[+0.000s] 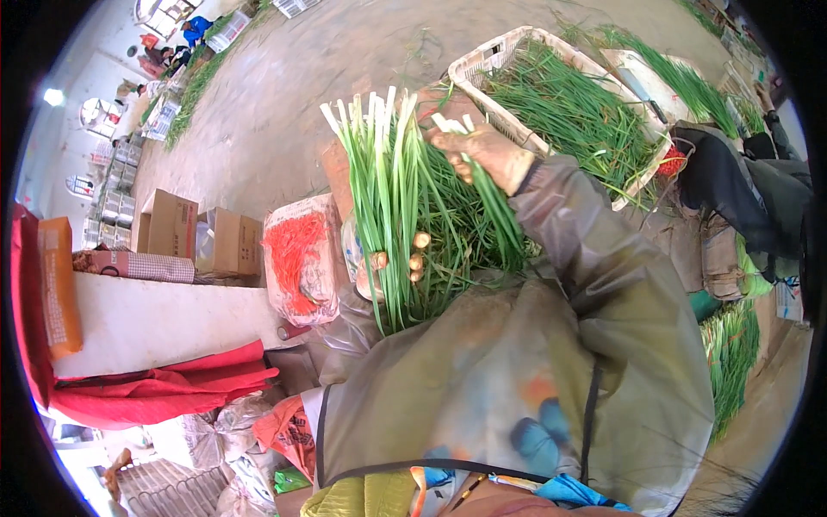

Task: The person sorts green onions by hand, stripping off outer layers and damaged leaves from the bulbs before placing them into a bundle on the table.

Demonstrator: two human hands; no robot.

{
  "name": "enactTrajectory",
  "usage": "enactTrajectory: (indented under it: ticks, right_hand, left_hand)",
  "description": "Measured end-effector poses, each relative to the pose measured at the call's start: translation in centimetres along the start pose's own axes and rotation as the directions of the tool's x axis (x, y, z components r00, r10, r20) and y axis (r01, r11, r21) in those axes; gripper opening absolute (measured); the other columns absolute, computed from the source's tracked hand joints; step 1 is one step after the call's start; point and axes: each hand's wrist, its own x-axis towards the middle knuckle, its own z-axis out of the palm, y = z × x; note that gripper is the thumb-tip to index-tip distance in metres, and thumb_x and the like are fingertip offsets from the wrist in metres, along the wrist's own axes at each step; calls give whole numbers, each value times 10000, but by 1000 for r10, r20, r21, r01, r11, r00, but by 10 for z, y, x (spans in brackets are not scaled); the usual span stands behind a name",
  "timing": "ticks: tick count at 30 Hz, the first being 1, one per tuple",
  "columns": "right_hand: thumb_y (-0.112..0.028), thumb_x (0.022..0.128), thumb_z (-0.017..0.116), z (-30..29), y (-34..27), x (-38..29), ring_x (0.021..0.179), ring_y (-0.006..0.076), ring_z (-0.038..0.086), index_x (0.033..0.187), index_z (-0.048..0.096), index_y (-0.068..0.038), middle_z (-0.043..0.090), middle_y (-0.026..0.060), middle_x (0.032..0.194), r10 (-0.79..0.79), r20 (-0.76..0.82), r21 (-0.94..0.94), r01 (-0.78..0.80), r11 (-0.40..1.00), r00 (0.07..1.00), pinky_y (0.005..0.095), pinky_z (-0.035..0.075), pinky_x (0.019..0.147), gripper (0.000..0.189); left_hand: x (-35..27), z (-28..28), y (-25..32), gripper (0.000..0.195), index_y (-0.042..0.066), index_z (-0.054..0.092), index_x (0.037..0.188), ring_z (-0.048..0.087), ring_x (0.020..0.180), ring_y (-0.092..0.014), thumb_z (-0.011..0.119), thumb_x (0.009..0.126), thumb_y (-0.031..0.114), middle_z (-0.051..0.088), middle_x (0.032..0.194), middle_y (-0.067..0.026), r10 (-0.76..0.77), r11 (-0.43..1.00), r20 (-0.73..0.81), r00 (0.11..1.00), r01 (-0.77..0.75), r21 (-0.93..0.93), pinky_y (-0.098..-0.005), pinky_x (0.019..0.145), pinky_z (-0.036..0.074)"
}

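Observation:
My left hand (416, 262) is closed around an upright bunch of long green Chinese chives (381, 174), pale cut stem ends upward. Most of that hand is hidden behind the leaves; its fingertips show at the right of the bunch. My right hand (488, 152) grips a smaller bunch of chives (494, 213), whose white ends stick out past the fingers while the leaves hang toward my lap. Between and below both hands lies a heap of loose chives (462, 226). A translucent grey-brown smock (446, 388) covers my arms and body.
At upper right, a white plastic crate (539, 139) holds loose chives. A knife (643, 97) lies on a board beyond it. Red ties (294, 258) rest on a packed sack to the left, near cardboard boxes (168, 226). Another person (736, 187) sits at right, beside bundled chives (730, 362).

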Motion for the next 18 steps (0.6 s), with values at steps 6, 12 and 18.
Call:
enactTrajectory:
  ticks: [6, 12, 18]
  right_hand:
    - [-204, 791, 626, -10, -4, -6, 411, 55, 399, 767, 575, -59, 423, -52, 505, -50, 141, 84, 38, 996, 989, 201, 348, 407, 156]
    - [-144, 807, 590, -46, -12, -24, 428, 20, 385, 877, 562, -69, 491, -43, 607, -363, 151, 359, 291, 887, 919, 171, 323, 379, 107]
    - [-186, 810, 633, -32, 1, -15, 403, 44, 355, 915, 607, -51, 452, -44, 541, -262, -175, -68, 254, 965, 949, 185, 272, 370, 173]
  left_hand:
    - [-9, -23, -6, 554, 77, 425, 1222, 555, 723, -183, 676, 745, 207, 529, 1131, -135, 63, 997, -50, 997, -61, 36, -280, 573, 430]
    - [-19, -22, -6, 409, 59, 492, 1053, 503, 569, -132, 688, 733, 221, 540, 855, -54, 248, 969, -123, 961, -247, 19, -234, 488, 376]
    - [-10, -8, -10, 386, 54, 501, 1019, 484, 560, -120, 691, 729, 224, 517, 811, -39, 156, 985, -132, 979, -143, 100, -221, 485, 365]
